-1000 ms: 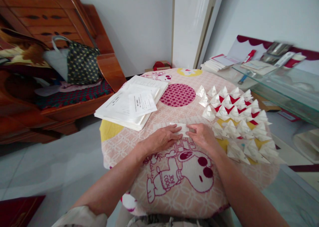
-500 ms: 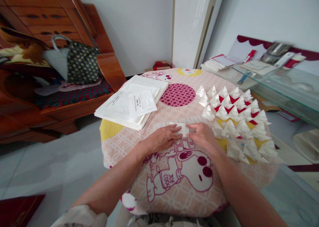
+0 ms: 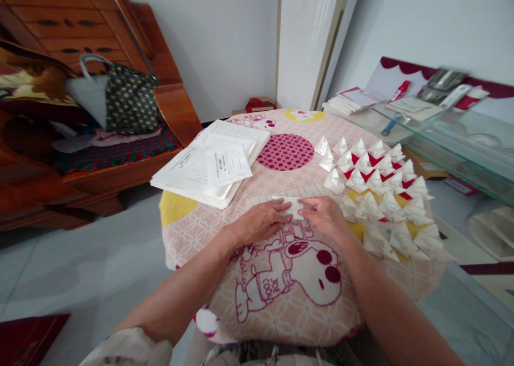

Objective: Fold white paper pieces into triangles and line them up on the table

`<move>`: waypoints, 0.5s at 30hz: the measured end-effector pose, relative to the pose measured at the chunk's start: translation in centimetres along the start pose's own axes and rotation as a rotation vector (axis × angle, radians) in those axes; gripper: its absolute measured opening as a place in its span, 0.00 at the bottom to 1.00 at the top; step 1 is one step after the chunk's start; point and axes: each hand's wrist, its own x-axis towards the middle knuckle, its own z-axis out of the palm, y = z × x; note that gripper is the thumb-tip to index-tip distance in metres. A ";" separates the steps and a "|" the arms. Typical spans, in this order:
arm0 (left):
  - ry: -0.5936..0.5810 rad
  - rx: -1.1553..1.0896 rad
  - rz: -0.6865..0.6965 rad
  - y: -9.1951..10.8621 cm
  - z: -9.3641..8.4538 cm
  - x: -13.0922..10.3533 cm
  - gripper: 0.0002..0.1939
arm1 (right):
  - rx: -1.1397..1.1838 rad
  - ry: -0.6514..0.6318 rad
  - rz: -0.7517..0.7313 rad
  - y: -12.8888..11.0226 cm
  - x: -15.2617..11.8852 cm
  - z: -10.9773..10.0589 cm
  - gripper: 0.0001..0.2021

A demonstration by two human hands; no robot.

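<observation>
A small folded white paper [image 3: 292, 207] lies on the cloth-covered round table in front of me. My left hand [image 3: 263, 220] has its fingers together on the paper's left part, holding it against the cloth. At the paper's right end, my right hand [image 3: 324, 216] grips the edge with bent fingers, the thumb partly hidden. To the right stand several rows of pointed folded paper pieces [image 3: 371, 208]. Left of the hands is a stack of printed paper sheets [image 3: 188, 170], with a smaller printed slip [image 3: 228, 164] on top.
The pink tablecloth [image 3: 281, 315] has a cartoon dog printed near me. A glass shelf [image 3: 453, 146] with papers and boxes stands close on the right. On the left is a wooden bench [image 3: 172, 112] with a patterned bag [image 3: 132, 98]. A white cabinet [image 3: 303, 45] stands behind.
My view has shifted very slightly. Both hands stay on the folded paper, with only slight finger movement at most.
</observation>
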 end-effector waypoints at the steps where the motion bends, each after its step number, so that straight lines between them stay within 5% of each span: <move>1: 0.008 -0.011 0.000 0.0 0.1 0.0 0.16 | -0.034 0.006 -0.009 -0.2 0.0 0.1 0.19; 9: 0.332 -0.182 -0.318 0.2 2.4 2.0 0.12 | -0.116 -0.002 -0.002 -0.9 -0.3 0.0 0.21; 15: 0.369 -0.110 -0.383 0.2 3.2 3.1 0.22 | -0.135 -0.015 0.006 -1.2 -0.3 -0.1 0.21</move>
